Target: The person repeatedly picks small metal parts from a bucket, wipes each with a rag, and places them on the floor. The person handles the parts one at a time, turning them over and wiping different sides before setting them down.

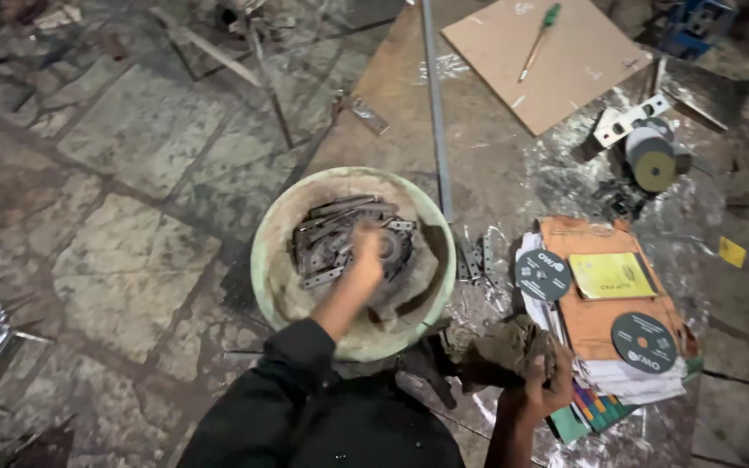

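Left hand: left hand point(364, 260) reaches into the pale green bowl point(263, 260), fingers closed on the metal brackets point(327, 247) there.
Right hand: right hand point(543, 381) grips a crumpled dirty rag point(500, 347) beside the cutting discs point(542, 275).

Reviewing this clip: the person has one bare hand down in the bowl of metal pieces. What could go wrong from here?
1. The left hand is bare among flat punched metal brackets in the pale green bowl; their edges could cut the fingers.
2. The right hand grips a grimy rag close to the stack of papers and cutting discs, so a careless move might knock them off.
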